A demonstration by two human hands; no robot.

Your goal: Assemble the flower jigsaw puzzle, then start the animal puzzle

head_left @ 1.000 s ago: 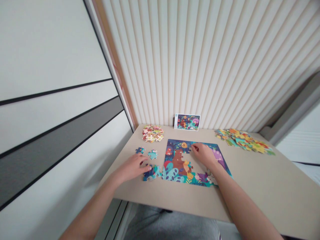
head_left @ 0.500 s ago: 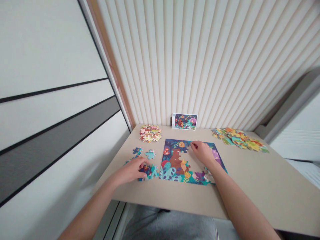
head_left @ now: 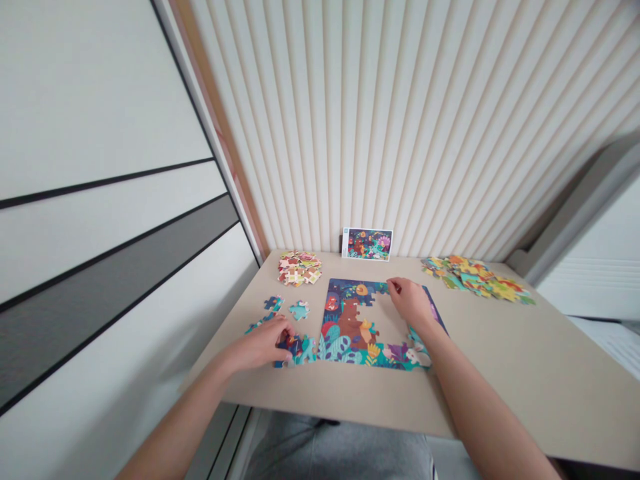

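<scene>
A partly assembled jigsaw puzzle (head_left: 334,343), with a brown bear, leaves and flowers, lies on the table with a bare gap in its middle and upper right. My right hand (head_left: 409,301) is over its upper right part, fingertips pinched together near the top edge; whatever they hold is hidden. Left of the puzzle, my left hand (head_left: 267,343) curls its thumb and fingers round a dark blue puzzle piece (head_left: 295,345) in a small cluster. Behind that hand lie a light teal piece (head_left: 299,310) and a dark blue piece (head_left: 273,303).
A picture card (head_left: 367,244) of the scene leans against the ribbed wall panel (head_left: 370,120). Pink and cream pieces (head_left: 299,268) are heaped at the back left, yellow and green pieces (head_left: 477,279) at the back right. The table's front edge (head_left: 340,415) is near my lap.
My right hand has shifted slightly right along the puzzle's upper edge. My left hand stays over the cluster, its fingers drawn a little closer round the dark blue piece.
</scene>
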